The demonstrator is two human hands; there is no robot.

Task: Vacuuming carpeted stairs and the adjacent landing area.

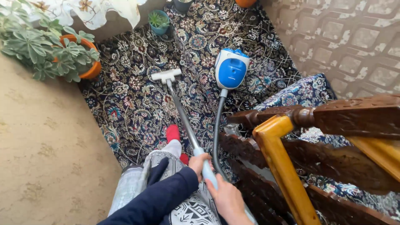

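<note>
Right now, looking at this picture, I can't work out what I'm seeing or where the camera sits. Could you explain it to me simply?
There is no machine filming here: the camera is worn on a person's head and looks down at their own arms and legs. That is why you see a dark blue sleeve and a red sock from above.

Both hands grip the vacuum cleaner's wand: the left hand higher up the tube, the right hand on the pale blue handle nearer the body. The wand ends in a white floor nozzle resting on the patterned carpet. A grey hose runs to the blue and white vacuum body standing on the same carpet.

Around it: a potted plant in an orange pot, a small blue pot, and carved wooden furniture at the right.
</note>
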